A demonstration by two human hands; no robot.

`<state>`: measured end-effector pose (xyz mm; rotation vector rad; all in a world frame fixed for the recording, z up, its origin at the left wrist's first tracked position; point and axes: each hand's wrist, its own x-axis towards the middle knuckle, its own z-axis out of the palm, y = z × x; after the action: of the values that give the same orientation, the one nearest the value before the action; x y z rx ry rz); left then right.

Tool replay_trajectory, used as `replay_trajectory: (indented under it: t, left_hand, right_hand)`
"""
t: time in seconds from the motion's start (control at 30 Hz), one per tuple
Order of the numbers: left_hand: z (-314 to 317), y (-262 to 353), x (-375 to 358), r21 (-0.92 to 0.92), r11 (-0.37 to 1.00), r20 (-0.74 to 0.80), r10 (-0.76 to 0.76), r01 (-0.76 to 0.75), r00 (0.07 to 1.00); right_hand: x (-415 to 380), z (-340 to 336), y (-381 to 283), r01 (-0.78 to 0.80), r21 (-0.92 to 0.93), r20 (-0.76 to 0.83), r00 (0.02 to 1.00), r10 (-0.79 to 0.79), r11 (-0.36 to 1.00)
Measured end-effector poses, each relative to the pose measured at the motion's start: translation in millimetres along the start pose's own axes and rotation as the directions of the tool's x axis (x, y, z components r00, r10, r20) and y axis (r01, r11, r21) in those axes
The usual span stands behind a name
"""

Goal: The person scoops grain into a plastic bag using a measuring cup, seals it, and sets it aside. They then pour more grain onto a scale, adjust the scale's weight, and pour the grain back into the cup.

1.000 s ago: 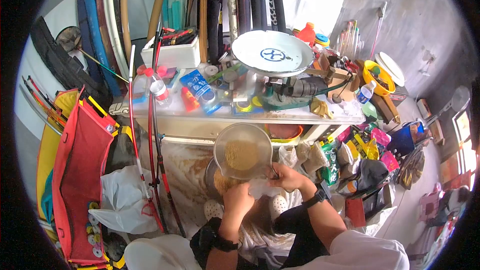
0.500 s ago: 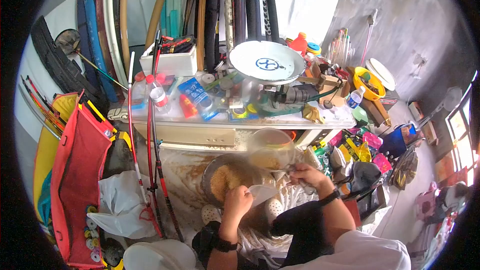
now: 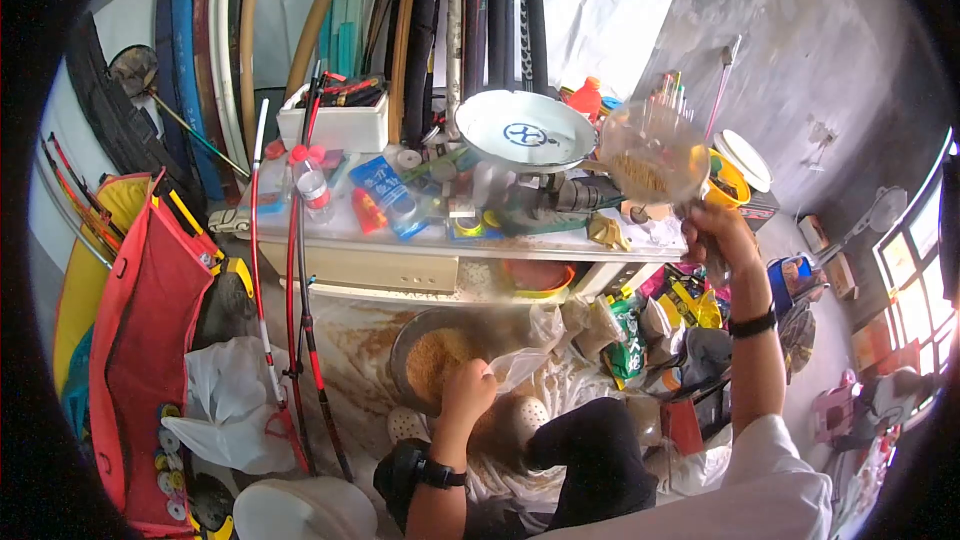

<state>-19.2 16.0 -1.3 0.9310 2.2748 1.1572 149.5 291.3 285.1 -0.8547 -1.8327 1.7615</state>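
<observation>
My right hand [image 3: 715, 238] is raised over the right end of the table, fingers closed around the handle of a clear plastic scoop [image 3: 655, 152]. Tan grain shows in the bottom of the scoop, slightly blurred. Lower down, my left hand [image 3: 468, 390] pinches the edge of a clear plastic bag [image 3: 525, 358], which extends to the right of the fingers. Just beyond that hand, on the floor, a dark basin [image 3: 402, 360] holds loose tan grain [image 3: 440, 352]. A white enamel weighing pan [image 3: 480, 130] with a blue mark sits on the table, left of the scoop.
The white table [image 3: 375, 268] bears a bottle [image 3: 314, 192], a blue packet [image 3: 385, 190] and a white foam box [image 3: 335, 128]. Red and black rods [image 3: 295, 310] lean at its left front. Bright packets [image 3: 628, 345] crowd the floor at right; a white bucket [image 3: 305, 512] stands lower left.
My right hand has lifted the scoop up and to the right, from beside the basin to above the table's right end. My left hand stays near the basin with the bag.
</observation>
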Motion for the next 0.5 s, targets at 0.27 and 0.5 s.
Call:
replay_trajectory:
  t: [0.27,0.5]
  left_hand:
    - [-11.1,12.5,0.5,0.107,0.994,0.114,-0.009,-0.003,0.993]
    - [-11.3,13.1,0.6,0.159,0.987,0.098,-0.05,0.034,0.994]
  right_hand:
    - [103.3,11.5,-30.3,0.102,-0.226,0.033,0.995,-0.097,0.969]
    - [142.8,38.5,-39.6,0.195,-0.544,0.116,0.981,-0.157,0.816]
